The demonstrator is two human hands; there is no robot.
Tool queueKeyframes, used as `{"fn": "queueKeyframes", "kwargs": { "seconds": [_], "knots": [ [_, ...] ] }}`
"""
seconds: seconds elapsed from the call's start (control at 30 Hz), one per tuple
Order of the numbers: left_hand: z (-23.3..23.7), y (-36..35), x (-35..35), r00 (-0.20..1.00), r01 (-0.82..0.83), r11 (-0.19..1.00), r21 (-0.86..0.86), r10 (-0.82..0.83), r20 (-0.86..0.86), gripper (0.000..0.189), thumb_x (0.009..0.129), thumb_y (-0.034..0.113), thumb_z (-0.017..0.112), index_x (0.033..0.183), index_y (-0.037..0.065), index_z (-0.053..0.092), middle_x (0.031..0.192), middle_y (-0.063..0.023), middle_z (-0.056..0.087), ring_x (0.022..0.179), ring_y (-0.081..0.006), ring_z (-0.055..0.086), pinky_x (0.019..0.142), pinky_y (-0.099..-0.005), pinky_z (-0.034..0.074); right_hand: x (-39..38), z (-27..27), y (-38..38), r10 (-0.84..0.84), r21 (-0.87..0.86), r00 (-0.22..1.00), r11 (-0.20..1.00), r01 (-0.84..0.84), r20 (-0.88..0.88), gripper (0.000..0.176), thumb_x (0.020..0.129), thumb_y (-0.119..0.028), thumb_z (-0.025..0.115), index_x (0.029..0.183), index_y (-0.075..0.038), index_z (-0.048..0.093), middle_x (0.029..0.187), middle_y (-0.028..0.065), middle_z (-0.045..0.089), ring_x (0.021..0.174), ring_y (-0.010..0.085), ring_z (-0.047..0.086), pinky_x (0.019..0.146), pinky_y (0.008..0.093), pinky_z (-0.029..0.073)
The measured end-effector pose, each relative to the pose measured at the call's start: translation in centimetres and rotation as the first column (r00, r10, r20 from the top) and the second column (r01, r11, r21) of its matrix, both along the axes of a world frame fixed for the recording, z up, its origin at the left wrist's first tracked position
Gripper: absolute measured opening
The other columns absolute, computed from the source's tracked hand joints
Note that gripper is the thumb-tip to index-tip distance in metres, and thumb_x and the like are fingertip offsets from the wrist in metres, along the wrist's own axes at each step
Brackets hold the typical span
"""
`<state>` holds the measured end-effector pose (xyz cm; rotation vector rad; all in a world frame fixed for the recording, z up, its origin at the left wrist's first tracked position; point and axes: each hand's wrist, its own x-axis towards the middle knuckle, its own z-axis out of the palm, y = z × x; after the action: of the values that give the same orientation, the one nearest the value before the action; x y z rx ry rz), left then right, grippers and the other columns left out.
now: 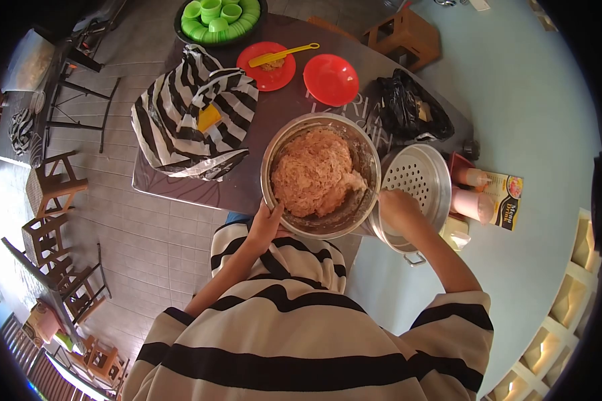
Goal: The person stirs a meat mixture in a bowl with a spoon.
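- The dark counter (274,105) carries most of the things, its near edge toward the person.
- A black-and-white striped bag (164,127) lies along the counter's left edge, a yellow piece (209,118) showing in its folds.
- The metal bowl (374,157) is at the counter's near edge, right of the bag, and holds a pinkish-brown mixture (312,172).
- A perforated metal pan (429,167) is just beside the bowl, toward the counter's near right corner.
- A black basin (179,28), filled with green cups (211,8), is at the far left corner.
- A crumpled black bag (416,97) lies by the right edge.
- Two red plates, the left one (263,81) and the right one (331,79), are near the far edge.
- The left hand (266,224) grips the bowl's near left rim.
- The right hand (397,208) has curled fingers between bowl and pan; which it grips, I cannot tell.
- A yellow spatula (281,54) lies across the left plate.
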<state>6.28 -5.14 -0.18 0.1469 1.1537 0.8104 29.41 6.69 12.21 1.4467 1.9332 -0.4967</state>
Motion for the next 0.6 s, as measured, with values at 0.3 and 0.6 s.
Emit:
{"fn": "queueKeyframes", "kwargs": {
  "seconds": [0.3, 0.6],
  "knots": [
    [-0.1, -0.3, -0.1, 0.998, -0.040, 0.998, 0.053, 0.037, 0.054, 0.041, 0.091, 0.022, 0.039, 0.125, 0.014, 0.018, 0.100, -0.0136, 0.055, 0.073, -0.0199, 0.063, 0.059, -0.0282, 0.055, 0.9, -2.3, -4.8, -0.076, -0.041, 0.997, 0.996, 0.076, -0.005, 0.016, 0.076, -0.007, 0.045, 0.076, 0.002, 0.058, 0.079, 0.0200, 0.061, 0.076, 0.0338, 0.061, 0.064, 0.0398, 0.049],
    [1.3, 0.0, -0.7, 0.987, 0.160, 0.985, 0.063, -0.159, -0.030, 0.063, 0.087, 0.009, 0.045, 0.129, 0.021, 0.000, 0.114, -0.0163, 0.043, 0.080, -0.0248, 0.062, 0.064, -0.0355, 0.056, -2.1, 4.9, 1.6, 0.286, 0.164, 0.958, 0.945, -0.282, -0.003, 0.012, 0.074, -0.009, 0.048, 0.081, -0.004, 0.057, 0.064, 0.0149, 0.059, 0.063, 0.0285, 0.061, 0.056, 0.0378, 0.047]
  ]
}}
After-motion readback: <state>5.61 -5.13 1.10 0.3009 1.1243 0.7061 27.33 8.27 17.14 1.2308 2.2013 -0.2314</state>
